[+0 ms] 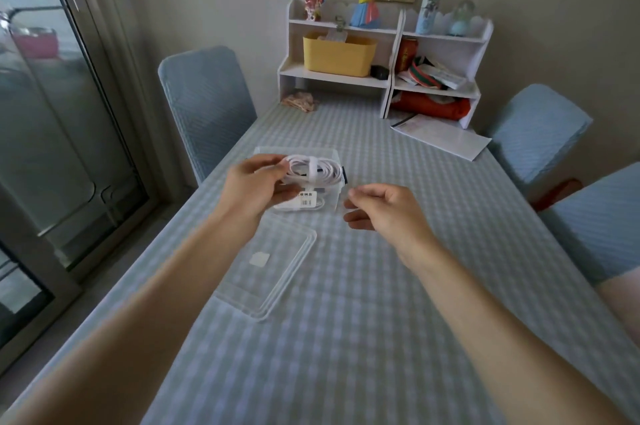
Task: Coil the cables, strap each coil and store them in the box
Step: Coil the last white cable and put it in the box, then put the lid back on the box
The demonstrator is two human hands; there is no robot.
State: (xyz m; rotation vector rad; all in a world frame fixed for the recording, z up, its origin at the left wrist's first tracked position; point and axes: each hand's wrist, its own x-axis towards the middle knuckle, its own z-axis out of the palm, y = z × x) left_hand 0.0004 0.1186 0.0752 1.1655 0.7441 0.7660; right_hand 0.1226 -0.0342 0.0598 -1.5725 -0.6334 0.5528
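The left hand grips one end of a coiled white cable, its fingers curled round the loops. The coil's long axis runs left to right, and a white strap wraps across its middle. It is held just above the clear plastic box, which stands open near the middle of the desk. Inside the box lies another white cable, partly hidden by a barcode label. The right hand hovers beside the box's right wall, fingers loosely curled, holding nothing. The box's clear lid lies flat on the desk, toward the near edge.
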